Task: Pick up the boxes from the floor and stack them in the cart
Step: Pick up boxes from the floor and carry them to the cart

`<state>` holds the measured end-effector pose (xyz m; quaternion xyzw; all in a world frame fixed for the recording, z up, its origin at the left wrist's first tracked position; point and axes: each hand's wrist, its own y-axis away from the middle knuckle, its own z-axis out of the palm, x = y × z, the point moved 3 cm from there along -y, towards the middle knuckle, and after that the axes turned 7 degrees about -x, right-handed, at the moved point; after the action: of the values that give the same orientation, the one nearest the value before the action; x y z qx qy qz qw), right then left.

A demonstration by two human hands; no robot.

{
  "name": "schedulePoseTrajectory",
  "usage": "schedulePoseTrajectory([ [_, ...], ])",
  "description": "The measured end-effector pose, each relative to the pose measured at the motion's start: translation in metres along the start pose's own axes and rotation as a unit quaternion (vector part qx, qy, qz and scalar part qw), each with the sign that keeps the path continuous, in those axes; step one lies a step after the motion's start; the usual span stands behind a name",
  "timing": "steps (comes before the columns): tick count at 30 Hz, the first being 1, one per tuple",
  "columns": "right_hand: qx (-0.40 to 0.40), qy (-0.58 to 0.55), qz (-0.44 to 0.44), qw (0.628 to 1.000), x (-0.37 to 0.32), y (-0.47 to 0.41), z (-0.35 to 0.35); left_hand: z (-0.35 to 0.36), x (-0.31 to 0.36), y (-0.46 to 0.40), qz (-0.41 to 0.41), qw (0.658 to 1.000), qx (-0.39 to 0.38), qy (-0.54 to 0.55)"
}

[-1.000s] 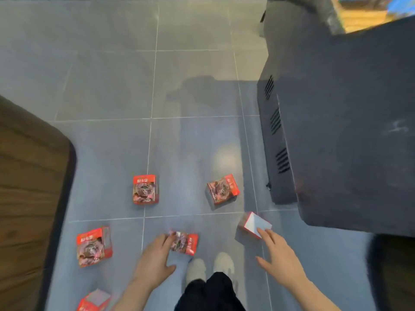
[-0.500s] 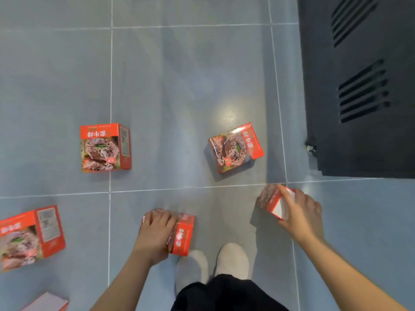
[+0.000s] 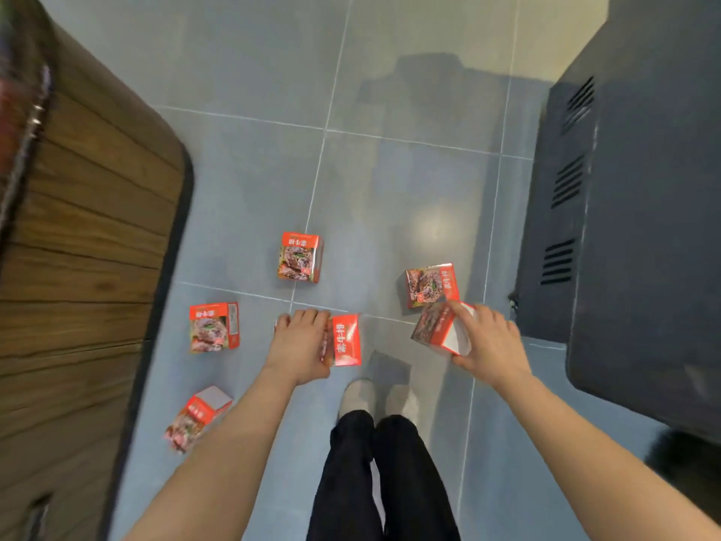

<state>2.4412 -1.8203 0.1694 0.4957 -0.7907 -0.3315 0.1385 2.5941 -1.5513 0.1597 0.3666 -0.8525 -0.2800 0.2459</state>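
My left hand (image 3: 300,345) is curled over a red box (image 3: 345,340), fingers wrapped across its top, and my right hand (image 3: 485,339) pinches a second box (image 3: 435,326) by its white end, thumb on the near edge and fingers over the far one. Half a second ago both boxes were still down on the tiles under my palms; now I'm straightening up, the floor has dropped away from me and both boxes hang tilted in my grip, which I take to mean they're off the ground. A second back my right hand was only reaching for the white-faced one.

So two are in hand. Four remain on the floor (image 3: 390,189): one just beyond my right-hand box (image 3: 429,285), one ahead on the tile seam (image 3: 299,257), one to the left (image 3: 213,326), and one lying on its side near my left forearm (image 3: 197,417).

A wooden unit (image 3: 86,236) stands on my left, a dark cabinet (image 3: 643,228) on my right. I can't pick out the cart for certain, so next I judge I must turn and find it before stacking this pair
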Motion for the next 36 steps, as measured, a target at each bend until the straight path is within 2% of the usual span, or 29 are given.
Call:
schedulePoseTrajectory([
  [4, 0.053, -0.029, -0.065, 0.996, -0.043, 0.063, -0.094, -0.091, 0.014, 0.082, -0.03, 0.999, 0.039, 0.016],
  [7, 0.087, -0.041, -0.113, 0.989, -0.067, 0.102, -0.148, -0.133, 0.019, 0.137, -0.062, 0.994, 0.082, 0.029],
  [11, 0.111, -0.066, -0.158, 0.979, -0.098, 0.14, -0.191, -0.144, 0.019, 0.203, -0.12, 0.98, 0.147, 0.068],
  [16, 0.094, -0.001, -0.26, 0.961, -0.15, 0.171, -0.217, -0.136, 0.015, 0.287, -0.211, 0.937, 0.224, 0.167],
  [20, 0.085, 0.038, -0.361, 0.928, -0.208, 0.19, -0.221, -0.119, 0.009, 0.359, -0.299, 0.891, 0.271, 0.209],
  [26, 0.072, 0.115, -0.473, 0.871, -0.303, 0.247, -0.207, -0.073, 0.008, 0.473, -0.409, 0.802, 0.341, 0.269],
  [30, 0.051, 0.131, -0.562, 0.815, -0.368, 0.306, -0.182, -0.026, 0.025, 0.566, -0.485, 0.729, 0.386, 0.29],
  [36, 0.052, 0.186, -0.647, 0.737, -0.444, 0.424, -0.118, 0.067, 0.061, 0.695, -0.579, 0.631, 0.414, 0.309],
])
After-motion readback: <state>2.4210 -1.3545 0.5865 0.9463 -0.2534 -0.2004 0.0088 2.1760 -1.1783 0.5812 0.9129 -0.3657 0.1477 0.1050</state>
